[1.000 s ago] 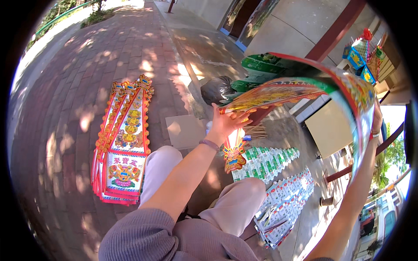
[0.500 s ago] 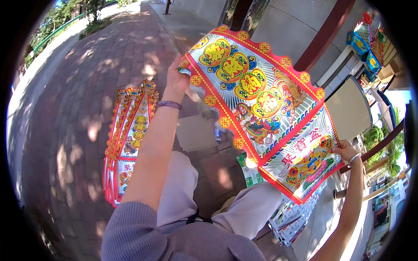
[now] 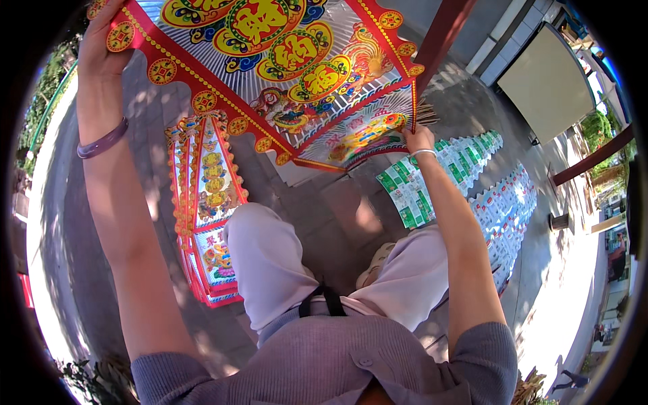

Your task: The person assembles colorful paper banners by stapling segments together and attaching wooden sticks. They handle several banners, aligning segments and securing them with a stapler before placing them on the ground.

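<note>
The big paper sheet point(image 3: 290, 61) is up in the air in front of the person, with its top going out of view. It is red around the edge, shiny in the middle, and has round yellow and red shapes on it. The left hand point(image 3: 104, 50) holds it by the top left edge, but the fingertips are hard to see. The right hand point(image 3: 418, 139) pinches the lower right edge between thumb and fingers, and the bottom part of the sheet bends there. The sheet hides some of the brick ground point(image 3: 331, 229), most of a flat board point(image 3: 297, 174) and part of a bunch of sticks point(image 3: 425, 113). A pile of papers point(image 3: 219, 179) like the sheet lies on the ground to the left, partly covered by the left knee point(image 3: 263, 233). To the right lie a green and white paper pile point(image 3: 466, 162) and, just beside it, a pale paper pile point(image 3: 516, 202) with red spots. The right arm point(image 3: 459, 229) crosses in front of both of these, and the right leg point(image 3: 412, 277) is near their lower ends. A dark red post point(image 3: 442, 40) stands behind the sheet, and a large tan panel point(image 3: 550, 84) is farther off at the upper right.
</note>
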`<state>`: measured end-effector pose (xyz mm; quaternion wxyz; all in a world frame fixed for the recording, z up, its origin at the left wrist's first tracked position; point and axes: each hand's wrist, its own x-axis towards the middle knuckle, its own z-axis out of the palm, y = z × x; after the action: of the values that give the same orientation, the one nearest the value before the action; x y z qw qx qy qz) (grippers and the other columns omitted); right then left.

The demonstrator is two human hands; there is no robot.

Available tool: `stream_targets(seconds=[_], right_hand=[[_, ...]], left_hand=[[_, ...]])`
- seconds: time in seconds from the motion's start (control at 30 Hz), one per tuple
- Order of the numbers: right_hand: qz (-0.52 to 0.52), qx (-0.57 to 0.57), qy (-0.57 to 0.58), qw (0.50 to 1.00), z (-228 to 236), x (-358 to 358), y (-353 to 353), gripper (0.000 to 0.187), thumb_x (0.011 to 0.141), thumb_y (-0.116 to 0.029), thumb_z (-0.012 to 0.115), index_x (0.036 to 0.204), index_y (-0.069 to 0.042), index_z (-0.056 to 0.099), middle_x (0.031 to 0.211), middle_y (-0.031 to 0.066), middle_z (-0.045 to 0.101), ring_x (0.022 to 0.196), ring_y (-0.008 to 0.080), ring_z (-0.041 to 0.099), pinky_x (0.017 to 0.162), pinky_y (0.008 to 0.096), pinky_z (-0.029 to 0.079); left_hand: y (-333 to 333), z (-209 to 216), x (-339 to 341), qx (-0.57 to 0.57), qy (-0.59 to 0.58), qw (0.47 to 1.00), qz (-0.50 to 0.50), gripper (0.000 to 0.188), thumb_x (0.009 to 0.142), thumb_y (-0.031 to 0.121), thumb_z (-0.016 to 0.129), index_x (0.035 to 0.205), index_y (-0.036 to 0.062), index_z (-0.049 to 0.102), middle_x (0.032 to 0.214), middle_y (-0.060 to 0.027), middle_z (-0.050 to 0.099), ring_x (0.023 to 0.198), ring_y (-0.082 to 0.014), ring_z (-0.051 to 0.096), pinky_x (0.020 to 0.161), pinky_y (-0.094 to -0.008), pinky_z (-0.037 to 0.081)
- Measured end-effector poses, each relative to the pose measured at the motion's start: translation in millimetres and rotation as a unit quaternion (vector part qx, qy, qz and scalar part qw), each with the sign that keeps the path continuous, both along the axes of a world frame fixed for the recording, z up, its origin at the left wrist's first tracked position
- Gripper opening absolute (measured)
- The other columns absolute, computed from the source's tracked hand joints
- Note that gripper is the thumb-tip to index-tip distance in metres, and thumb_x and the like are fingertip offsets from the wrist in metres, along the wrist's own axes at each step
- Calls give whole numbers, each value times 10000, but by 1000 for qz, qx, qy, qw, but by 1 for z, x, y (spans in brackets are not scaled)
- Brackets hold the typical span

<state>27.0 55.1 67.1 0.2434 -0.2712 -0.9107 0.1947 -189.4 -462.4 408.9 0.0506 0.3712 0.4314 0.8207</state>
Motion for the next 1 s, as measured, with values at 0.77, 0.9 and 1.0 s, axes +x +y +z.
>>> stream_targets(seconds=[0.77,0.9,1.0], right_hand=[[248,-452,165,840,110,101,-129,130,841,-126,675,804,-2,660,727,-31,618,660,24,509,603,202,417],[202,-367,171,892,109,112,-139,229,812,-126,703,705,45,594,645,-9,561,585,34,434,504,248,343],[218,-263,157,927,110,117,-145,245,779,-131,721,713,61,585,616,35,539,564,53,423,496,260,334]], left_hand=[[166,-322,196,-361,-259,877,-182,328,772,20,707,1081,7,598,999,-45,662,904,-140,615,815,-297,481],[169,-287,192,-305,-207,917,-153,302,788,36,704,1062,-14,586,951,-78,655,780,-111,619,705,-249,500],[174,-258,191,-292,-127,943,-93,282,802,21,687,1066,2,589,947,-52,648,805,-98,603,725,-243,491]])
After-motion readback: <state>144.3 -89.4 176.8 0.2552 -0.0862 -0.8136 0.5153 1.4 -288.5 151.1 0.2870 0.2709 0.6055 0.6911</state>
